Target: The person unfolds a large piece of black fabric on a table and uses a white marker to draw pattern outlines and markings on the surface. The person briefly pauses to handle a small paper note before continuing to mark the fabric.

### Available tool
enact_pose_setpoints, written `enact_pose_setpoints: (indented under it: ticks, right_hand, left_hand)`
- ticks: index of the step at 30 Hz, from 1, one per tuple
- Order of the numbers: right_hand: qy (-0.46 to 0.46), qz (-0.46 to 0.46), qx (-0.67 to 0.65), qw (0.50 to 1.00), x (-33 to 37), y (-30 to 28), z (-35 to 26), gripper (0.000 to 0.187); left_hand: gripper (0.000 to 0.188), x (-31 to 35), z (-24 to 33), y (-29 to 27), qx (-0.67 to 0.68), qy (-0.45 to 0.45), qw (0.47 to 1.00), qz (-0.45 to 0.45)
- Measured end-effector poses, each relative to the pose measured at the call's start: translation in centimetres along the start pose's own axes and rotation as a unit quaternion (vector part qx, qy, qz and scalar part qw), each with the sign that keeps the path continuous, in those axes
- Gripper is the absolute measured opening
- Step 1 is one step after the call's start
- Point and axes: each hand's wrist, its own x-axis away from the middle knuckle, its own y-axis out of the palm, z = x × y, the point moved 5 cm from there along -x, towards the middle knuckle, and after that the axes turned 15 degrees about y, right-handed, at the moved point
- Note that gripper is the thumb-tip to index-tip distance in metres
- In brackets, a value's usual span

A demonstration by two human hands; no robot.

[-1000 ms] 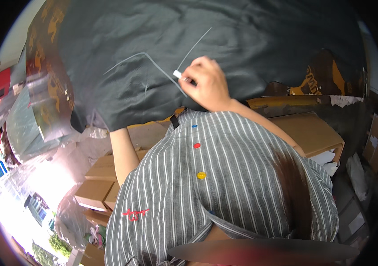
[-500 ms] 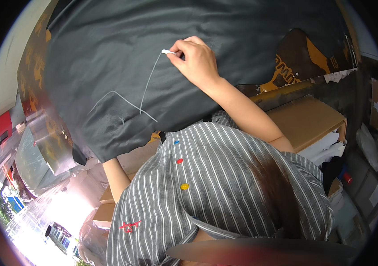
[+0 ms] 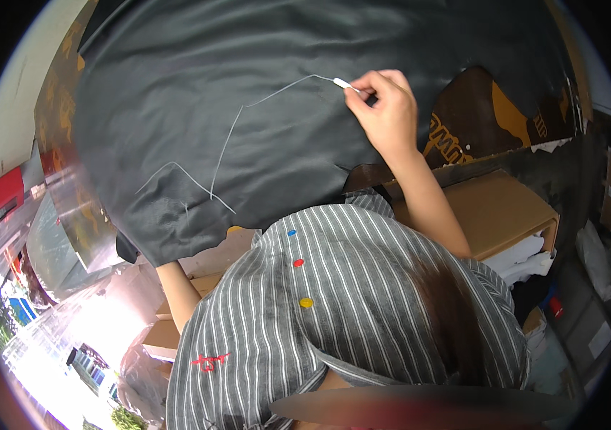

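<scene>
My right hand (image 3: 385, 111) pinches a short white marking pen (image 3: 342, 84) between thumb and fingers. Its tip touches a large sheet of black leather (image 3: 176, 86), at the end of a thin pale line (image 3: 277, 91). That line runs down and left across the leather, crossing a second, bent line near the sheet's front edge. My left forearm (image 3: 178, 290) goes in under the front left corner of the leather, which hides my left hand and its fingers.
Beneath the leather lies a brown board (image 3: 456, 115) with orange markings, bare at the right. An open cardboard box (image 3: 499, 208) with white material stands by my right arm. At the far left is a red object (image 3: 1, 195); clear plastic wrapping (image 3: 140, 387) hangs at the lower left.
My right hand has moved right with the pen, and the pale line now bends and extends to the right. The leather's front left corner has shifted slightly; my left hand stays hidden.
</scene>
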Motion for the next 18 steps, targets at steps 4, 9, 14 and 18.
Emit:
enact_pose_setpoints:
  ticks: [4,9,14,18]
  right_hand:
    - [0.041,-0.025,0.016,0.999,1.4,-4.0,1.9,0.009]
    - [0.111,-0.146,-0.235,0.955,0.6,-4.1,3.2,0.008]
    - [0.088,-0.240,-0.211,0.943,1.1,1.5,-0.5,0.016]
    - [-0.115,-0.199,-0.078,0.970,2.9,5.4,-4.2,0.011]
  left_hand:
    - [0.056,1.7,0.6,-1.1,0.048,-0.024,0.998,0.025]
    - [0.057,2.9,1.4,-0.4,0.129,-0.052,0.989,0.044]
    - [0.059,2.8,0.8,-0.9,0.048,0.033,0.994,-0.092]
    - [0.060,2.7,1.6,-0.9,-0.225,0.147,0.952,-0.149]
